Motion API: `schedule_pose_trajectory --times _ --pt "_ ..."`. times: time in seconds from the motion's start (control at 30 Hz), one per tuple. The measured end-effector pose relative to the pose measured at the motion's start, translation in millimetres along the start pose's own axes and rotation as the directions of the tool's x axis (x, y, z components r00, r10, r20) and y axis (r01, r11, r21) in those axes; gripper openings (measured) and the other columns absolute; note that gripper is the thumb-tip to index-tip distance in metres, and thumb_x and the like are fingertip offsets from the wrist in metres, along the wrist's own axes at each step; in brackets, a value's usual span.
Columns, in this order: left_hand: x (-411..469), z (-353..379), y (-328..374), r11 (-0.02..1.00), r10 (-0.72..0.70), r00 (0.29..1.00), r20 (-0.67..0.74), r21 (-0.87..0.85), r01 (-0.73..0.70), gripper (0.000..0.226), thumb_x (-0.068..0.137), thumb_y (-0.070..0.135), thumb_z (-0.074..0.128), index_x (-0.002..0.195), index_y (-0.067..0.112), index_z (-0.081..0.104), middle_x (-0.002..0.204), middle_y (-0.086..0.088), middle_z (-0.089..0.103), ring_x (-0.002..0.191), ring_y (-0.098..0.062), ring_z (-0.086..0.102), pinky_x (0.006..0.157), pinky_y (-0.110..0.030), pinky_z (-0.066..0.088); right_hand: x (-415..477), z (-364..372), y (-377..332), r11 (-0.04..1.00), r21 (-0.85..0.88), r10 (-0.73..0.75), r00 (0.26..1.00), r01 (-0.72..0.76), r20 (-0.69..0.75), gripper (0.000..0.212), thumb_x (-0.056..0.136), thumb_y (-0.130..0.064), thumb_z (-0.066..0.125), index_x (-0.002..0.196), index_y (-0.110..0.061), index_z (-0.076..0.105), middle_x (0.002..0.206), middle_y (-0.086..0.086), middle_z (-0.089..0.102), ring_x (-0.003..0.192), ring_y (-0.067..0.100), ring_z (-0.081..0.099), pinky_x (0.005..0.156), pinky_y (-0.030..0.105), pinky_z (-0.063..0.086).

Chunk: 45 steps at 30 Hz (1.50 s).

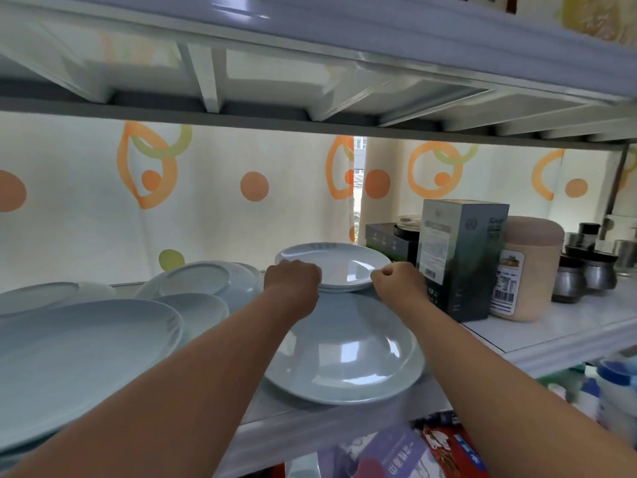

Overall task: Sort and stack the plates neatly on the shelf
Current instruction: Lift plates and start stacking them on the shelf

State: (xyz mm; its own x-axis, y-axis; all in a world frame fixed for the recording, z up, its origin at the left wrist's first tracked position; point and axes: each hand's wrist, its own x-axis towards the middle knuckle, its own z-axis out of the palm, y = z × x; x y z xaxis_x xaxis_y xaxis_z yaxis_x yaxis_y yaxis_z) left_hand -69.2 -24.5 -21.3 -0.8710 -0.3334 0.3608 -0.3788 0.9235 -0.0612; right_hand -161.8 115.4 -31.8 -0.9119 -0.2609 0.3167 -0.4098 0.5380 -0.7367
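both hands grip a small stack of glossy, pale blue round plates [336,265] at the back of the white shelf [565,331], the left hand [293,279] curled over its left rim and the right hand [396,279] closed on its right rim, with a larger glossy plate [348,360] lying just in front. more smooth pale plates [79,360] lie overlapped and tilted at the left, partly cut off by the edge. to the right stand a dark carton [458,257], a pinkish labelled jar [525,270] whose contents are unclear, and small metal shakers [586,270], their print too blurred to read
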Motion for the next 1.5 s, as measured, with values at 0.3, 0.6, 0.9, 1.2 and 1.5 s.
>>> schedule_pose_trajectory --times 0.3,0.6,0.9,1.2,1.5 --pt "3 -3 3 0.986 0.117 0.973 -0.198 0.136 -0.091 0.012 0.089 0.015 0.055 0.097 0.021 0.062 0.101 -0.003 0.067 0.1 -0.023 0.057 0.078 -0.029 0.033 2 -4 0 0.979 0.195 0.083 0.992 -0.062 -0.098 0.018 0.086 -0.017 0.063 0.089 -0.001 0.071 0.096 0.013 0.071 0.08 0.018 0.057 0.077 0.036 0.052" --pt "-14 -17 10 0.971 0.218 0.933 -0.285 0.165 -0.176 0.013 0.09 0.005 0.052 0.097 0.013 0.058 0.094 -0.005 0.065 0.088 -0.024 0.063 0.067 -0.027 0.032 -9 -16 -5 0.917 0.373 0.184 0.98 -0.142 -0.077 0.034 0.084 -0.014 0.066 0.112 0.003 0.058 0.095 0.014 0.059 0.098 0.034 0.064 0.089 0.047 0.054" --pt "-41 -35 5 0.983 0.185 0.914 -0.361 0.048 -0.18 0.013 0.092 0.008 0.051 0.102 0.014 0.057 0.097 -0.004 0.064 0.092 -0.022 0.064 0.069 -0.027 0.043 -25 -28 -21 0.697 0.668 0.271 0.958 -0.26 0.09 0.011 0.088 -0.008 0.057 0.081 0.0 0.06 0.088 0.02 0.069 0.071 0.029 0.07 0.066 0.034 0.061" --pt "-86 -46 -3 0.963 0.183 0.851 -0.493 -0.084 -0.255 0.012 0.094 0.015 0.049 0.098 0.014 0.06 0.09 -0.005 0.062 0.087 -0.022 0.06 0.071 -0.025 0.032 -56 -41 -36 0.679 0.691 0.214 0.967 -0.248 0.137 0.01 0.093 -0.001 0.045 0.093 0.003 0.055 0.09 0.022 0.065 0.061 0.026 0.066 0.059 0.029 0.059" --pt "-132 -29 -7 0.865 0.156 0.839 -0.521 -0.338 -0.371 0.026 0.088 0.037 0.046 0.091 0.025 0.07 0.086 0.007 0.07 0.082 -0.016 0.064 0.072 -0.034 0.053 -93 -70 -26 0.821 0.555 0.185 0.982 -0.133 -0.039 0.021 0.093 -0.006 0.045 0.078 -0.008 0.058 0.073 0.014 0.067 0.056 0.026 0.068 0.069 0.039 0.06"
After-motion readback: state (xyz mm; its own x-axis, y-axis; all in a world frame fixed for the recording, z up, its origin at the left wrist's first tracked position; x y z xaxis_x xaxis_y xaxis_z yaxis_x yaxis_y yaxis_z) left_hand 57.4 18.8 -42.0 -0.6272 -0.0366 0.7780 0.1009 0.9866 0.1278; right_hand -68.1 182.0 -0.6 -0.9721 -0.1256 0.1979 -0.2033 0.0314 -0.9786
